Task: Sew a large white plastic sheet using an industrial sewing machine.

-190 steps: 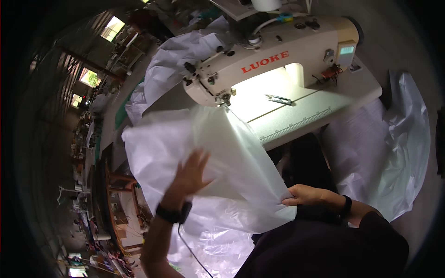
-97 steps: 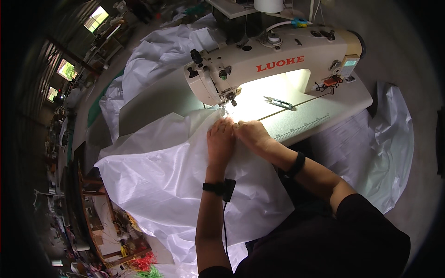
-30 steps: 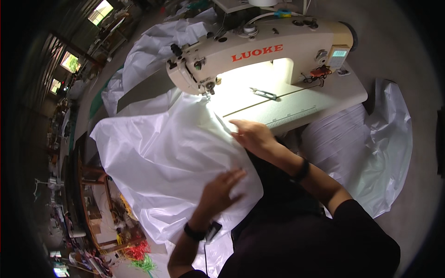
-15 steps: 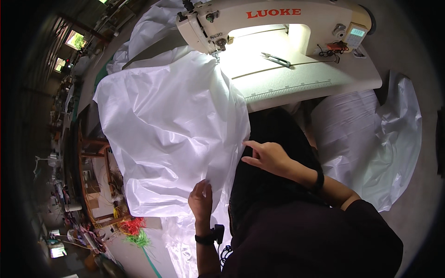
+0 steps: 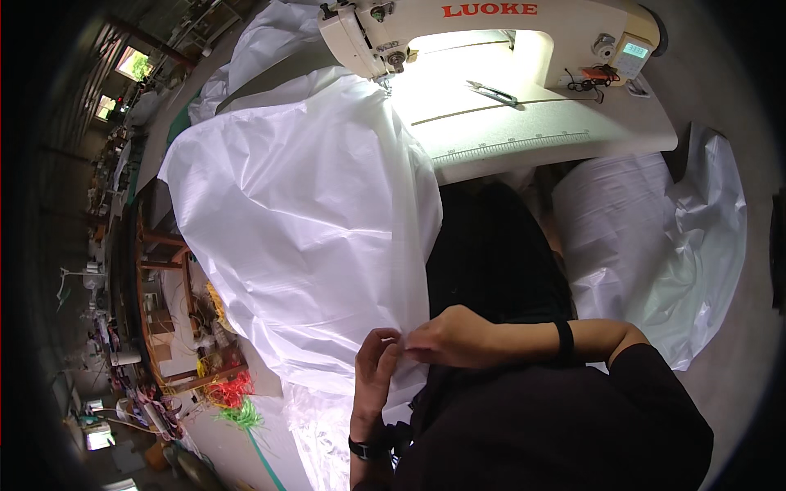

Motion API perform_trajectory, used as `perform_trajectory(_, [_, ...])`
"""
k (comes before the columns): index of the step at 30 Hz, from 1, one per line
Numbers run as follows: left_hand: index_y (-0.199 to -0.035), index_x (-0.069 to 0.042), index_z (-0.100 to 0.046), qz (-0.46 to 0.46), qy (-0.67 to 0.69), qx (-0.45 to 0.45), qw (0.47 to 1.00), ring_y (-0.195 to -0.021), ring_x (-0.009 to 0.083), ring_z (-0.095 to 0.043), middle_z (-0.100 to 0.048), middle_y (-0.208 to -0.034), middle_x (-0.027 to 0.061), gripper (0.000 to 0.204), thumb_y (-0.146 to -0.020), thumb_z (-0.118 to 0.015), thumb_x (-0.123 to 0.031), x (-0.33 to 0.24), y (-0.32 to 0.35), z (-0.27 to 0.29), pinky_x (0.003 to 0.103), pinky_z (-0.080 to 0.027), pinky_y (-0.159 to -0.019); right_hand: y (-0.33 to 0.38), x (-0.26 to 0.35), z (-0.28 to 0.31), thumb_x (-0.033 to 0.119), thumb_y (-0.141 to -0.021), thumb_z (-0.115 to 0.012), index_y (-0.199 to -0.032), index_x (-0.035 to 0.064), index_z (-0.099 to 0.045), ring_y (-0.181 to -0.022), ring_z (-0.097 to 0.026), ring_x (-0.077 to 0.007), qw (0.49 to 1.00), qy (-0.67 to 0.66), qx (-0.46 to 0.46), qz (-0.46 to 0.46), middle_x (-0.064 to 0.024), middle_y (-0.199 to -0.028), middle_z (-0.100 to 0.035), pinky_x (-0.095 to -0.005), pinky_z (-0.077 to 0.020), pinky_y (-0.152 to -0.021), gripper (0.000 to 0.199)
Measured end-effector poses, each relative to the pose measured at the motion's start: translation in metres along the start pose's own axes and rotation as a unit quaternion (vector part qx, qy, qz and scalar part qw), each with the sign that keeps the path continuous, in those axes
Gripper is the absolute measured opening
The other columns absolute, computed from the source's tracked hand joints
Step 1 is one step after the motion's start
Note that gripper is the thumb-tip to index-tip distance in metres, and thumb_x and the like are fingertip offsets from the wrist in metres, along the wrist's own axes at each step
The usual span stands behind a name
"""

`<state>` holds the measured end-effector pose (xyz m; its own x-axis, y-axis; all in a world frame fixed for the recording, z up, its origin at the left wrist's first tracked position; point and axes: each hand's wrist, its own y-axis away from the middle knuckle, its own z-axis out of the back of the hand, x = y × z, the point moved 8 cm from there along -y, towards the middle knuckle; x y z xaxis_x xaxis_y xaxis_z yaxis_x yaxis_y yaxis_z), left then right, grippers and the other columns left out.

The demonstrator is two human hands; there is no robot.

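A large white plastic-like sheet [image 5: 286, 221] drapes from under the needle of the sewing machine [image 5: 508, 20] down toward my lap. At its lower right edge my two hands almost meet. My left hand [image 5: 377, 368] has its fingers curled and pinched on the sheet's edge. Right beside it, my right hand [image 5: 449, 337] is closed on the same edge, its fingertips partly hidden in the folds. Above them, the sheet's upper end gathers by the needle area, and creases run across its middle.
Thread snips [image 5: 492, 92] lie on the lit machine bed [image 5: 483, 147]. More white sheeting [image 5: 618, 221] hangs at the right, and some is heaped behind the machine head. A wooden frame [image 5: 164, 263] stands at the left, with red strands [image 5: 231, 389] and green strands [image 5: 241, 414] near the floor.
My right hand has come down and left to the sheet's edge, beside my left hand. My left hand has shifted slightly right and down. The sheet's lower part has been drawn along and smoothed.
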<state>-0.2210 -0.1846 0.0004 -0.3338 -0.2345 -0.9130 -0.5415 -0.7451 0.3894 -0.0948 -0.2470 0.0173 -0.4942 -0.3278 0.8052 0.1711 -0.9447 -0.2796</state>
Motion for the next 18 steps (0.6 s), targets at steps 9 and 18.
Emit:
perform_trajectory(9, [-0.101, 0.005, -0.067, -0.138, -0.176, -0.124, 0.967, -0.079, 0.0123, -0.063, -0.071, -0.088, 0.0075, 0.012, -0.092, -0.062, -0.002, -0.004, 0.007, 0.026, 0.027, -0.051, -0.072, 0.024, -0.045, 0.019, 0.023, -0.087, -0.065, -0.111, 0.0098, -0.061, -0.083, -0.066, -0.0305, 0.999, 0.004, 0.022, -0.035, -0.0114, -0.089, -0.065, -0.0390, -0.0536, -0.071, 0.028])
perform_trajectory(18, [-0.100, 0.005, -0.064, -0.232, -0.368, -0.290, 0.852, -0.077, 0.0319, -0.064, -0.066, -0.088, 0.0154, 0.013, -0.092, -0.056, -0.002, -0.080, 0.035, 0.033, 0.037, -0.050, -0.074, 0.003, -0.149, -0.032, 0.016, -0.089, -0.072, -0.103, 0.0003, -0.070, -0.089, -0.064, -0.0102, 0.950, -0.289, 0.024, -0.113, -0.0044, -0.096, -0.073, -0.0290, -0.0523, -0.084, 0.021])
